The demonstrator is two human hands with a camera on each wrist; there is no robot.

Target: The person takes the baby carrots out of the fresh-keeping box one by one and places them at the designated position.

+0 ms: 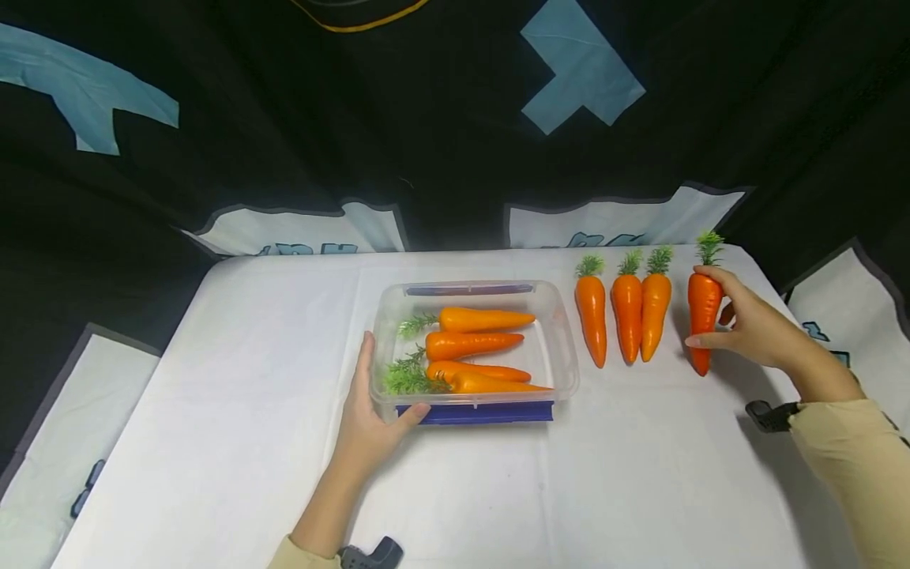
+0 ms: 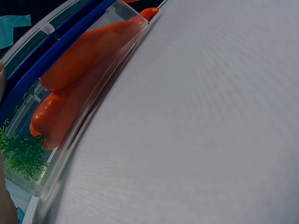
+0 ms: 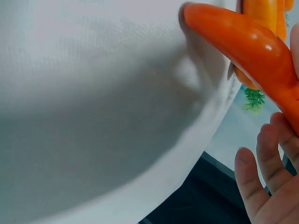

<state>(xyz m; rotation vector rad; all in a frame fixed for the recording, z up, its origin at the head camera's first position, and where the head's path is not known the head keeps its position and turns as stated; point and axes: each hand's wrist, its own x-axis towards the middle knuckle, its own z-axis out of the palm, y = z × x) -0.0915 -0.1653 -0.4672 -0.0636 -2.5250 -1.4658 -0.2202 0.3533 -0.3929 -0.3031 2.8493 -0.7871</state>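
Note:
A clear plastic food container (image 1: 571, 348) with blue-purple clips sits mid-table and holds several orange carrots (image 1: 476, 345) with green tops. My left hand (image 1: 371, 433) rests at its front left corner, fingers extended along the left wall and thumb at the front rim. In the left wrist view, carrots (image 2: 60, 112) show through the container's side. At the right, my right hand (image 1: 757, 324) pinches a carrot (image 1: 703, 304) between thumb and fingers. The right wrist view shows that carrot's tip (image 3: 224, 28) pointing away from the hand, close to the cloth; whether it touches is unclear.
Three more carrots (image 1: 628, 308) lie side by side between the container and my right hand, tops toward the far edge. A white cloth (image 1: 213, 442) covers the table. Dark fabric (image 1: 320, 126) with light blue shapes hangs behind it.

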